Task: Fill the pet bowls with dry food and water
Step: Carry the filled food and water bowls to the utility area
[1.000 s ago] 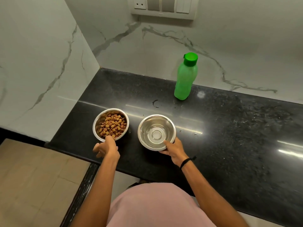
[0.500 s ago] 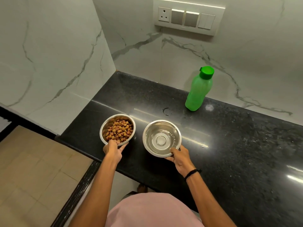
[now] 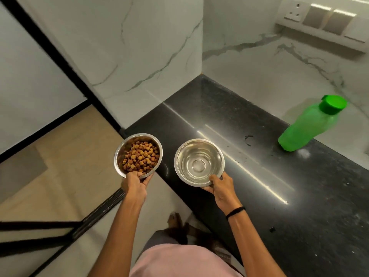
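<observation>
Two steel pet bowls are in my hands. My left hand (image 3: 134,184) grips the near rim of the food bowl (image 3: 120,150), which holds brown dry kibble (image 3: 140,155) and hangs past the counter's left corner, over the floor. My right hand (image 3: 220,187) grips the near rim of the water bowl (image 3: 180,156), which holds clear water and is above the counter's front edge. A green water bottle (image 3: 307,126) with a green cap stands on the counter at the right, near the back wall, well away from both hands.
The black stone counter (image 3: 279,186) runs to the right and ends at a corner beside white marble walls (image 3: 159,47). A switch panel (image 3: 323,23) sits on the back wall. Beige floor tiles (image 3: 60,156) and a black frame lie to the left. My feet (image 3: 179,224) show below.
Both bowls have been lifted off the counter and carried left toward its edge. The view has swung left and down, so the bottle now sits far right.
</observation>
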